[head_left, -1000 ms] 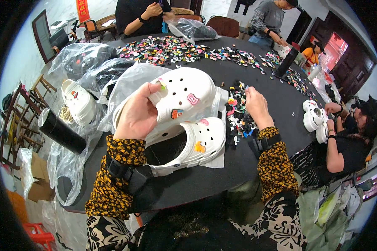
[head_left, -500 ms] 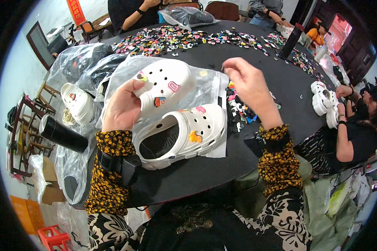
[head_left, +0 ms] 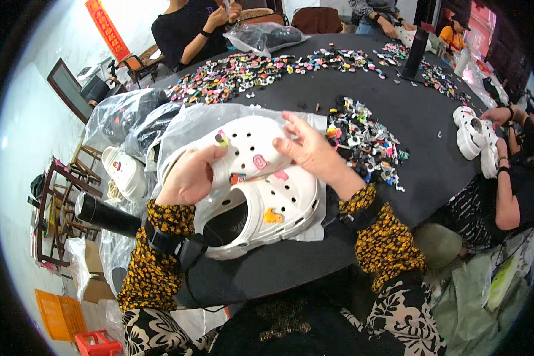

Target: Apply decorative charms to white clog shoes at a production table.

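Observation:
My left hand grips a white clog, its thumb on top near the green-and-purple charm. A pink charm and a small red-and-blue charm also sit on that clog. My right hand is at the clog's toe, thumb and fingers apart; the thumb tip looks to touch the upper, and I see nothing pinched in it. Just below, a second white clog stands on the table, with an orange animal-shaped charm and a pink charm.
Loose charms lie right of the clogs, and more charms spread along the far side. To the left are a black bottle, another white clog and plastic bags. Co-workers sit around; one at right handles white clogs.
My right hand has come from above the charm pile leftward and down to the held clog's toe. The held clog has lowered closer to the second clog. The whole view has shifted slightly.

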`<state>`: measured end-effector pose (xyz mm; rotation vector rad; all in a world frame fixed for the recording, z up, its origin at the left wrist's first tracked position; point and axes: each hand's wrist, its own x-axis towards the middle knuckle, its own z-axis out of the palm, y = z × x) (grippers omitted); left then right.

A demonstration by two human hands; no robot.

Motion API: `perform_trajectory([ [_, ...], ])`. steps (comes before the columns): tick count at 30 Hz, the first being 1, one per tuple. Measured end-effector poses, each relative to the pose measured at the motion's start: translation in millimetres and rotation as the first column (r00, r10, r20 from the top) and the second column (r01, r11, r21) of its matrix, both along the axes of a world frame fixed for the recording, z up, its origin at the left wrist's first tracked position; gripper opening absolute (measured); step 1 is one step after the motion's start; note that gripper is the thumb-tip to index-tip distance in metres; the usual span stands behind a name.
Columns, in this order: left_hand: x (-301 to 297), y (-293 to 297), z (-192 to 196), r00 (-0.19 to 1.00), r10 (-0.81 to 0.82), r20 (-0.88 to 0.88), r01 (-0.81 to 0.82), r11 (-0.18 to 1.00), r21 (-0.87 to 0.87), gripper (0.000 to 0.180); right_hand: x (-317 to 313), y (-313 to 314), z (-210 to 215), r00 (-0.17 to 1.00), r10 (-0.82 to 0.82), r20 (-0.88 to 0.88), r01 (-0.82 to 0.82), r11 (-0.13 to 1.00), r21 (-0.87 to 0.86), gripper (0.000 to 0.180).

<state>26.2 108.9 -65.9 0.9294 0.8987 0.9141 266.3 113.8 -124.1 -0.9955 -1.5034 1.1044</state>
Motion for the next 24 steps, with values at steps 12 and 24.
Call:
perform_trajectory([
  [12,-21.6,9.3,-24.4,0.988,-0.092,-0.126,0.072,0.985,-0.156,0.038,-4.7,-6.4,-13.3,0.995,0.011,0.102,-0.003,0.997,-0.079,0.083],
  [24,-43.5,-19.7,8.3,0.824,0.005,-0.567,0.185,0.943,0.278,0.029,9.4,3.3,-25.6,0.989,-0.101,0.110,0.094,0.994,0.060,0.069],
])
